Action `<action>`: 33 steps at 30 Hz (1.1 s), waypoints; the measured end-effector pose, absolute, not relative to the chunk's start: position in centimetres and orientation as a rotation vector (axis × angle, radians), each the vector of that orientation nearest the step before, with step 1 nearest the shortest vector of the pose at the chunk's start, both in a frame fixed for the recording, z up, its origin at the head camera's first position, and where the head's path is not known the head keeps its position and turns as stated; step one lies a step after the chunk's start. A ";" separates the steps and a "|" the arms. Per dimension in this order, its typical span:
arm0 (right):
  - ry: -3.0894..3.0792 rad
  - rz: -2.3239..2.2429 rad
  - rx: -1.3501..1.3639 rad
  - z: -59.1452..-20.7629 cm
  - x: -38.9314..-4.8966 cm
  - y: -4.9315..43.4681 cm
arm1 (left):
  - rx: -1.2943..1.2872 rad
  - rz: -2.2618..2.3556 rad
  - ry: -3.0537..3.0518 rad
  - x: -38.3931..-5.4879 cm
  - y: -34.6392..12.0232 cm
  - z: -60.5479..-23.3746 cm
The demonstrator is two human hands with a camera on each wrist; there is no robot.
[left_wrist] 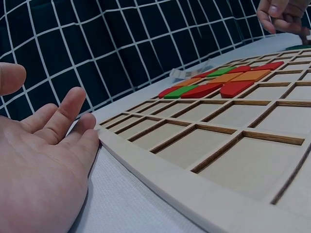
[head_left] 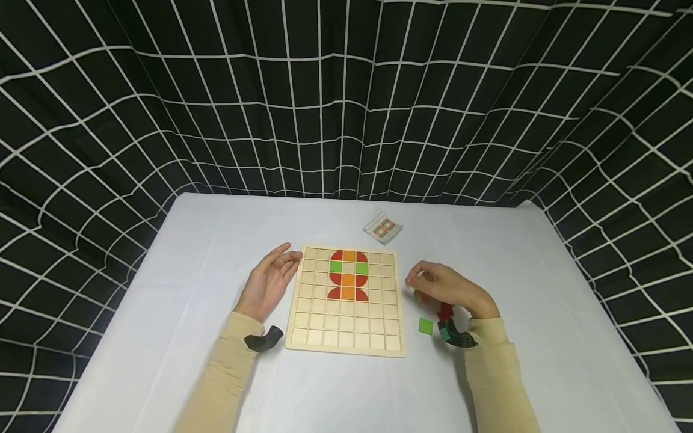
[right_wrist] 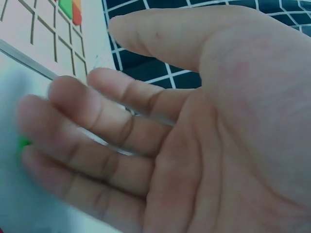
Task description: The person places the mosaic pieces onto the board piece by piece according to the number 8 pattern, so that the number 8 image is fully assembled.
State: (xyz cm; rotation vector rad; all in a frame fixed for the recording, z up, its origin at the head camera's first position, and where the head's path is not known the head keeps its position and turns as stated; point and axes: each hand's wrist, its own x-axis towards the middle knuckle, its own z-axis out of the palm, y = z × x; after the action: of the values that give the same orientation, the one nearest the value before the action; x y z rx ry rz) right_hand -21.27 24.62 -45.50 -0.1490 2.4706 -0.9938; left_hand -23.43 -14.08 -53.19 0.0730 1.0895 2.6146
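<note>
A wooden grid board point(head_left: 346, 341) lies flat on the table. Red rounded tiles point(left_wrist: 238, 89), orange square tiles point(head_left: 348, 293) and green square tiles point(head_left: 362, 268) fill a block of cells in its upper middle. Palm turned up, my left hand point(head_left: 267, 282) rests by the board's upper left edge, fingers loosely extended and holding nothing. To the right of the board, my right hand point(head_left: 446, 285) hovers over loose tiles with its fingers loosely bent. No tile shows in its palm in the right wrist view. Beneath that hand, red pieces point(head_left: 445, 311) are partly hidden.
One loose green square tile point(head_left: 426, 326) lies right of the board. Behind the board is a small creased card point(head_left: 383, 228) printed with a coloured grid pattern. A white cloth covers the table point(head_left: 325, 397), and black curtains with white grid lines point(head_left: 346, 120) surround it.
</note>
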 end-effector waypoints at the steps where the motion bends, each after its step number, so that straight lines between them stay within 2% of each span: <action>1: 2.487 -1.001 -0.160 -45.6 -21.3 24.6 | 0.071 2.615 1.090 -23.4 -14.1 -53.2; 15: 2.735 -0.892 -0.262 -46.8 -21.9 25.1 | 0.095 2.608 1.097 -23.4 -14.2 -53.3; 33: 2.706 -0.740 -0.192 -47.2 -21.8 24.5 | 0.086 2.619 1.098 -23.3 -14.1 -53.2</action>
State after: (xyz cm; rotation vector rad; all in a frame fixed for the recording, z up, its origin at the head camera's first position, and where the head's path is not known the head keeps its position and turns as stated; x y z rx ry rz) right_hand -21.82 24.52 -47.20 -0.1920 2.7063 -0.7400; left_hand -23.33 -14.07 -53.17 0.0864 1.0979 2.6189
